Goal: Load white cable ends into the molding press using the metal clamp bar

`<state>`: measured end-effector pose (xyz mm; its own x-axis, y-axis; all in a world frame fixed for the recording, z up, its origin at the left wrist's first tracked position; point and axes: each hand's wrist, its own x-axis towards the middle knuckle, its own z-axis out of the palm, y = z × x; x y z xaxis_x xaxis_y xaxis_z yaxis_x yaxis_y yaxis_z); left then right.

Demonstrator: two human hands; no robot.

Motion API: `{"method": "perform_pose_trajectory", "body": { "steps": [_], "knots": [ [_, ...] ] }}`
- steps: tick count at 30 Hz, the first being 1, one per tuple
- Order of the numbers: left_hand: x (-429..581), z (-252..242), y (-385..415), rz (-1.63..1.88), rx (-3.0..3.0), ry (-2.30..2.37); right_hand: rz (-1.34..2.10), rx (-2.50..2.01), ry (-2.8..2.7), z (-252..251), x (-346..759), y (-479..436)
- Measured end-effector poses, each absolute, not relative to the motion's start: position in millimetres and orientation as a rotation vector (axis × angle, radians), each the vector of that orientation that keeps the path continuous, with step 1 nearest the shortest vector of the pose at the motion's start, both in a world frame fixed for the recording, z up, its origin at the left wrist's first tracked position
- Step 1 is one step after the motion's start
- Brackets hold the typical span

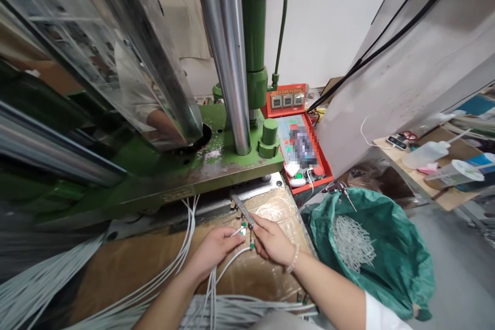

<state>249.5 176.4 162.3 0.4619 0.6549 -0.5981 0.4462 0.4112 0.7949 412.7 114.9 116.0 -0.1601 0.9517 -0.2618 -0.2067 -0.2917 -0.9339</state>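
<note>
My left hand (214, 250) is closed around a bunch of white cables (212, 289) whose ends carry small green-tipped connectors (243, 229). My right hand (273, 241) pinches one cable end beside a slim metal mould bar (242, 209) that lies on the taped cardboard bench top (127, 263). Both hands sit just in front of the green press base (216, 165), under its steel columns (230, 51).
More white cables (46, 278) trail off to the left and across my lap. A red control box (303, 139) stands right of the press. A green bag (371, 247) holding white scrap sits at the right, and a wooden shelf (433, 170) with bottles lies beyond.
</note>
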Motion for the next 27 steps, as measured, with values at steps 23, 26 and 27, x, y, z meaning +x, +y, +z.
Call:
{"method": "perform_pose_trajectory", "body": {
  "steps": [23,26,27],
  "knots": [
    [246,133,181,0.364,1.088,1.205,1.531,-1.148,-1.080,86,420,110],
    [246,125,185,0.340,0.990,1.220,1.588,-1.127,-0.996,76,422,109],
    [247,123,184,0.294,0.983,1.221,1.590,-1.126,-0.991,72,422,109]
  ]
}}
